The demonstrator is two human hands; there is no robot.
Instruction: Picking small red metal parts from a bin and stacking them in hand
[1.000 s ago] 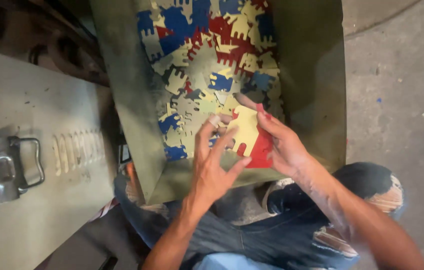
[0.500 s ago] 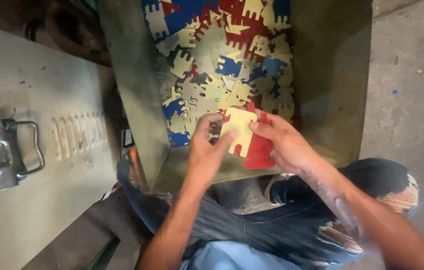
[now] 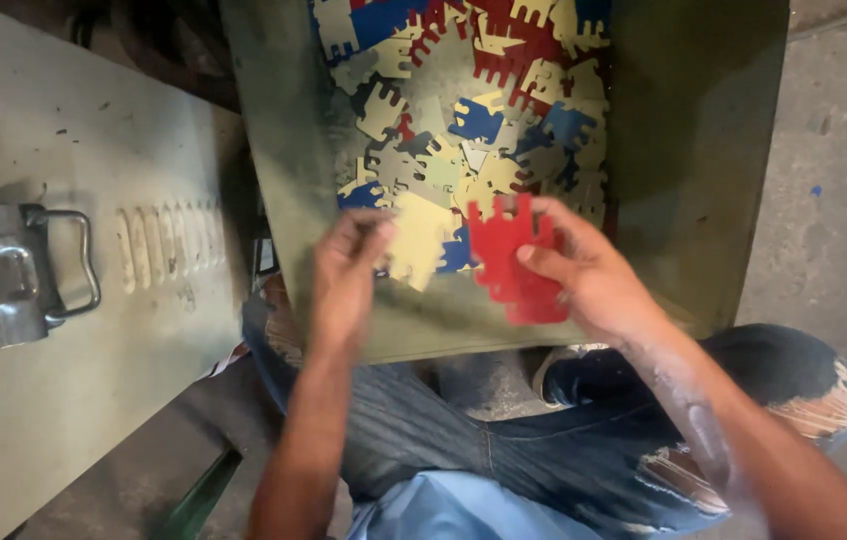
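Sorting step, I'd say: left hand [image 3: 345,275] pinches a pale yellow notched flat piece [image 3: 419,238] by its left edge, fingers closed on it, blurred; right hand [image 3: 583,275] grips a red notched piece [image 3: 509,262], thumb on top, fingers curled under. Both pieces sit just beside each other over the near edge of the green bin [image 3: 688,150], with the mixed pile of red, blue, yellow pieces [image 3: 473,120] farther in. Next likely calls for keeping the two apart; metal handle [image 3: 63,265] sits far left.

Matt red piece [image 3: 508,265], worn metal bin [image 3: 688,160] — dull
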